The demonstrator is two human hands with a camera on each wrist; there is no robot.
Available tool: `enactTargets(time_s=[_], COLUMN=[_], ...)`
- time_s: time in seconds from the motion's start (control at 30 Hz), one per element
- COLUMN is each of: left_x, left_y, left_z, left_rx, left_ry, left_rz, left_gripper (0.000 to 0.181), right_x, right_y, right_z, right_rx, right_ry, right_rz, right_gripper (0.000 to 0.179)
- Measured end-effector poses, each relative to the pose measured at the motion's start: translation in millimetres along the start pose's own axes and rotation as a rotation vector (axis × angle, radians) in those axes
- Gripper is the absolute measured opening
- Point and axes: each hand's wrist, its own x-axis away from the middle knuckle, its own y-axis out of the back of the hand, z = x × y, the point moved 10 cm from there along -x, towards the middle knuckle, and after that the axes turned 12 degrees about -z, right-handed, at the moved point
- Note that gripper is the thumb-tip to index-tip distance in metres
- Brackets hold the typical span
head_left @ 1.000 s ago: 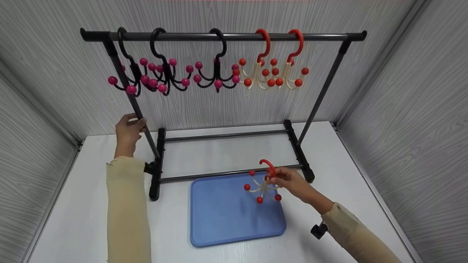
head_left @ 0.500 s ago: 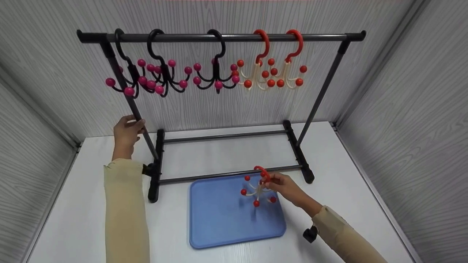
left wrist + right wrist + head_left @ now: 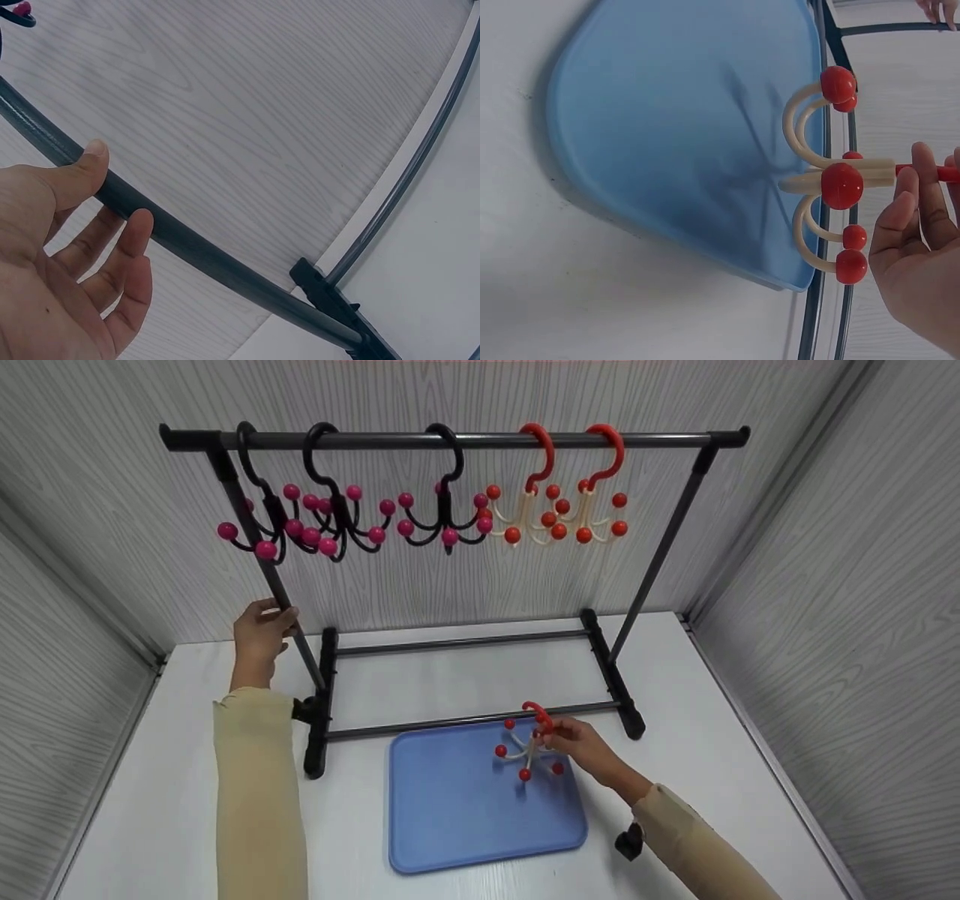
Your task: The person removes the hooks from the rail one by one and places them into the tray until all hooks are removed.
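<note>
My left hand (image 3: 256,639) grips the left post of the black garment rack, thumb on one side and fingertips on the other of the post (image 3: 217,262) in the left wrist view. My right hand (image 3: 589,746) pinches a hanger with a red hook and cream arms tipped with red balls (image 3: 841,186) by the red neck. It hangs over the right part of the blue tray (image 3: 465,817), arms downward, and its shadow falls on the tray in the right wrist view. The red hook's curved end points left in the head view.
From the top bar (image 3: 495,440) hang three black hangers with pink balls, such as the middle one (image 3: 445,510), and two red-and-cream hangers, the right one (image 3: 604,457) among them. The rack's base (image 3: 465,643) stands on the white table, close to the back wall.
My right hand has moved left and slightly down over the tray with the hanger, and is almost still over the last half second. My left hand keeps its place on the post.
</note>
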Motion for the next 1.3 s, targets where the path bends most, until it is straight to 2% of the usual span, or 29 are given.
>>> enactTargets(time_s=[0.4, 0.63, 0.93, 1.2, 1.3], left_x=[0.1, -1.0, -2.3, -0.8, -0.7], left_y=[0.3, -1.2, -0.1, 0.0, -0.8], left_z=[0.3, 1.4, 2.1, 3.3, 4.3], left_rx=[-0.004, 0.043, 0.039, 0.041, 0.036], left_ry=[0.003, 0.008, 0.010, 0.021, 0.020], left_rz=[0.008, 0.019, 0.011, 0.016, 0.023], left_gripper=[0.041, 0.035, 0.034, 0.036, 0.037], right_x=[-6.4, -3.6, -3.7, -2.8, 3.2], right_y=[3.2, 3.0, 10.4, 31.3, 39.7], right_z=[-13.7, -15.8, -20.6, -8.7, 10.2], right_rx=[-0.014, -0.013, 0.010, 0.020, 0.010], right_ry=[-0.022, -0.007, -0.055, -0.043, -0.024], right_rz=[-0.037, -0.018, -0.037, -0.058, -0.068], right_gripper=[0.036, 0.032, 0.039, 0.042, 0.039])
